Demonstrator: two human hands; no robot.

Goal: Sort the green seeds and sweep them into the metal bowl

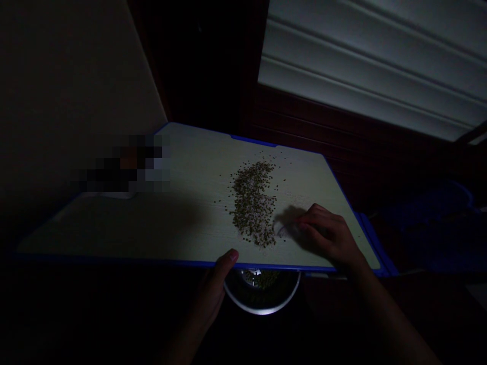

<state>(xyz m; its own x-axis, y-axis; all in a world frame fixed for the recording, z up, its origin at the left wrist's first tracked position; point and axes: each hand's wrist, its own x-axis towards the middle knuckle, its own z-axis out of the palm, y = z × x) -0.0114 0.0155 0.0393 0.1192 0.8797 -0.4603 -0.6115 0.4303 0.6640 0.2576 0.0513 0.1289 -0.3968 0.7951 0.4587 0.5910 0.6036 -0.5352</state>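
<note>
A pile of small brownish-green grains is spread over a pale table top with a blue rim. My right hand rests on the table just right of the grains, fingers curled toward them with the fingertips at the pile's lower edge. My left hand is below the table's near edge, thumb up against the rim, gripping a round metal bowl held under the edge. The bowl holds some of the same grains.
The scene is very dim. A blurred-out patch lies at the table's left back. A dark wooden wall and pale slatted panels rise behind. Something blue stands in shadow to the right.
</note>
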